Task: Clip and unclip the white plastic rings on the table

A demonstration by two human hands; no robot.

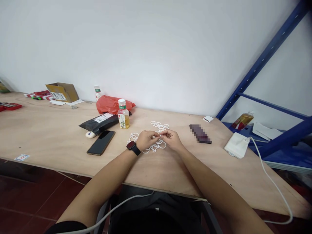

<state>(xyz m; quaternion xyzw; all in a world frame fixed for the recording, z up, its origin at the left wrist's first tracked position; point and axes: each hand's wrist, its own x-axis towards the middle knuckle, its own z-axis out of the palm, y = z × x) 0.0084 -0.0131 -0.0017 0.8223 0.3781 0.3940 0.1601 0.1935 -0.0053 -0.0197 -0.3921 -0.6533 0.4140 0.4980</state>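
Both hands meet over a scatter of white plastic rings (159,125) on the plywood table (48,136). My left hand (146,139), with a black watch on its wrist, has its fingers pinched on a white ring. Facing it, my right hand (172,139) is also pinched on a white ring, fingertips almost touching the left ones. More rings lie under and beyond the hands.
A black phone (101,142) and a small white device lie left of the hands. A tea bottle (123,114), black parcel (99,123), red bag (110,104) and cardboard box (62,92) stand behind. At right are a dark blurred object (200,134), a white charger with cable (237,145) and blue shelving (268,52).
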